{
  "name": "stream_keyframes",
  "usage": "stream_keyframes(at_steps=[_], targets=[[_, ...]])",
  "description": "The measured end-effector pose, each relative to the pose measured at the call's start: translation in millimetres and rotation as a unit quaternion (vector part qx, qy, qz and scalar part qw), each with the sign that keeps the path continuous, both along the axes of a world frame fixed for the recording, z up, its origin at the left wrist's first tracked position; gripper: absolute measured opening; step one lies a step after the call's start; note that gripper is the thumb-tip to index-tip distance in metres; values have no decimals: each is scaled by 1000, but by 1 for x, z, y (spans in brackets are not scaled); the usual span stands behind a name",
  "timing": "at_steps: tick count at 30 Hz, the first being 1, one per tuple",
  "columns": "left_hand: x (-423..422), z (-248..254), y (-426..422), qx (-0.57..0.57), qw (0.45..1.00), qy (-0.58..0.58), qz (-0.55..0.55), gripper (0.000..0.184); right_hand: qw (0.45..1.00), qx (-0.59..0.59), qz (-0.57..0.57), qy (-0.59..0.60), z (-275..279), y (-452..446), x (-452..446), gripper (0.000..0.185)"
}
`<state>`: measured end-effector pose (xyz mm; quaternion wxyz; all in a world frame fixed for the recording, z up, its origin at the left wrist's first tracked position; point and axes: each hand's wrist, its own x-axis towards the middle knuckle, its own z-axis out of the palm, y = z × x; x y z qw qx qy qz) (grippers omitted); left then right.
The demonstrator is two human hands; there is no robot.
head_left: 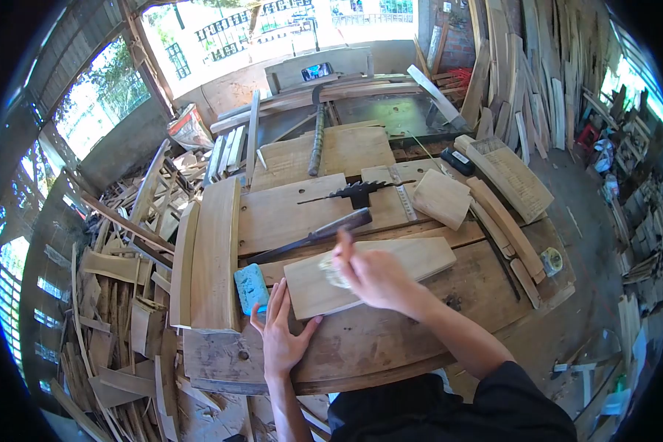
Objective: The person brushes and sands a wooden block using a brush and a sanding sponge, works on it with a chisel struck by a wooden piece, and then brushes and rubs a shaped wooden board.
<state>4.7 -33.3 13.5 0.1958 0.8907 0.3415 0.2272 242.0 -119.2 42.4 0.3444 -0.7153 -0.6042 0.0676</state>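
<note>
A pale, tapered wooden board (412, 258) lies flat near the front of the workbench (376, 346). My left hand (281, 339) rests at the board's left end with its fingers spread, holding nothing. Over the middle of the board, my right hand (372, 272) is closed, with a blurred, pale, crumpled thing (334, 271) under its fingers. A light blue sponge-like block (251, 288) sits just left of the board, close to my left fingertips. Behind the board lies a long tool with a dark handle (350, 222).
Thick boards (215, 254) stand at the bench's left. Behind are a black toothed piece (359, 193), a ruler (404, 200) and a curved-blade tool (317, 140). A square block (442, 197), wood strips and a tape roll (551, 261) lie right. Scrap wood (118, 317) fills the left floor.
</note>
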Motion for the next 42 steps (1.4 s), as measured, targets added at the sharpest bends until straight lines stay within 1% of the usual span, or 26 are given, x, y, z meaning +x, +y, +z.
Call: stream_keyframes(at_steps=[2, 4, 5, 7, 8, 10, 11, 13, 14, 16, 18, 19, 21, 22, 24, 25, 27, 29, 31, 33, 35, 36, 38, 39, 41, 42], targets=[[0, -1, 1, -1, 1000, -2, 2, 87, 997, 33, -50, -55, -1, -24, 23, 33], [-1, -2, 0, -2, 1000, -2, 6, 87, 991, 26, -123, -47, 4, -48, 43, 31], [0, -2, 0, -2, 1000, -3, 6, 87, 991, 23, -120, -47, 7, -57, 52, 31], [-1, -2, 0, -2, 1000, -3, 8, 87, 957, -33, -255, -131, 13, -67, 65, 29], [-1, -4, 0, 1, 1000, -4, 7, 87, 958, -34, -253, -131, 13, -67, 64, 29], [-1, -4, 0, 5, 1000, -8, 7, 87, 940, -45, -294, -170, 12, -65, 64, 31], [-1, -4, 1, 5, 1000, -5, 7, 87, 940, -45, -293, -170, 12, -61, 60, 31], [-1, -3, 1, 5, 1000, -2, 6, 87, 946, -29, -247, -208, 11, -47, 38, 34], [-1, -3, 0, 3, 1000, -2, 6, 87, 953, -2, -218, -210, 7, -38, 28, 35], [-1, -4, 0, 4, 1000, 0, 7, 88, 980, -21, -131, -147, 11, -25, -3, 34], [-1, -6, 1, 6, 1000, -1, 2, 86, 993, -10, -56, -101, 9, -11, -37, 35], [-2, -6, 2, 8, 1000, 2, 1, 86, 994, -8, -57, -98, 9, -6, -52, 35], [-6, -9, 3, 12, 1000, 24, -14, 80, 997, 32, 64, -26, 8, -2, -74, 27], [-5, -12, 4, 18, 1000, 7, -13, 78, 997, 42, 63, -24, 7, -2, -77, 27], [-8, -20, 7, 36, 999, -10, -22, 75, 992, 73, 105, 7, 3, -1, -83, 24], [-8, -16, 6, 33, 999, 0, -20, 79, 991, 79, 105, 15, 6, -3, -81, 24], [-3, -7, 2, 15, 1000, -12, -12, 84, 995, 0, 95, 43, 15, -14, -61, 23], [-1, -4, 0, 15, 1000, 0, -11, 86, 996, -6, 77, 34, 8, -26, -38, 25], [0, -2, 1, 15, 1000, 11, -6, 88, 998, 29, 3, 52, 3, -43, -11, 28], [0, -1, 0, 18, 1000, 12, 3, 87, 992, -20, -114, 45, -3, -61, 23, 32], [0, -2, -2, 18, 1000, 8, 3, 87, 977, 39, -207, 38, 2, -76, 49, 35], [0, -2, -1, 20, 1000, 9, 1, 88, 977, 41, -204, 36, 3, -80, 63, 35], [0, -2, 0, 27, 1000, 9, 3, 88, 944, 12, -324, -56, 5, -81, 80, 36], [0, -3, 0, 16, 1000, 6, 4, 87, 945, 15, -323, -55, 7, -77, 77, 36], [0, -2, 1, 8, 1000, 0, 5, 87, 929, -63, -336, -142, 16, -62, 66, 35], [0, -2, 1, 4, 1000, 0, 5, 87, 943, -61, -287, -155, 14, -54, 57, 38]])
